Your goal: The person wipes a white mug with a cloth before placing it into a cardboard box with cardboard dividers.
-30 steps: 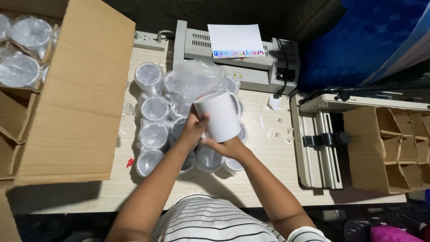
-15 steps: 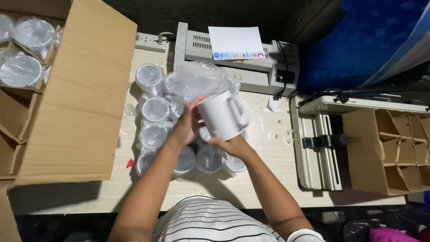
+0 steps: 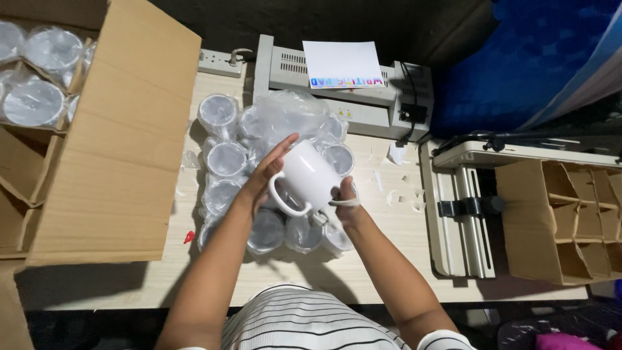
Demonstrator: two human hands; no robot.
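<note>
A grey laminator (image 3: 363, 97) sits behind wrapped mugs (image 3: 227, 159), with a large cardboard box (image 3: 123, 136) alongside.

A pale wooden bench (image 3: 389, 259) is covered by wrapped mugs (image 3: 227, 159), a laminator (image 3: 363, 97), a power strip (image 3: 220, 63) and paper scraps (image 3: 398, 194).

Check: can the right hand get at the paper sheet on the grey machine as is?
Probably not right now: right hand grips the white mug with the left hand. Path to the paper sheet looks open.

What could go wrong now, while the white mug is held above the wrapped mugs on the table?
The white ceramic mug is held tilted between the left hand and right hand; if it slips, it may strike the plastic-wrapped mugs below. The loose clear plastic bag beside it might snag the fingers.
</note>
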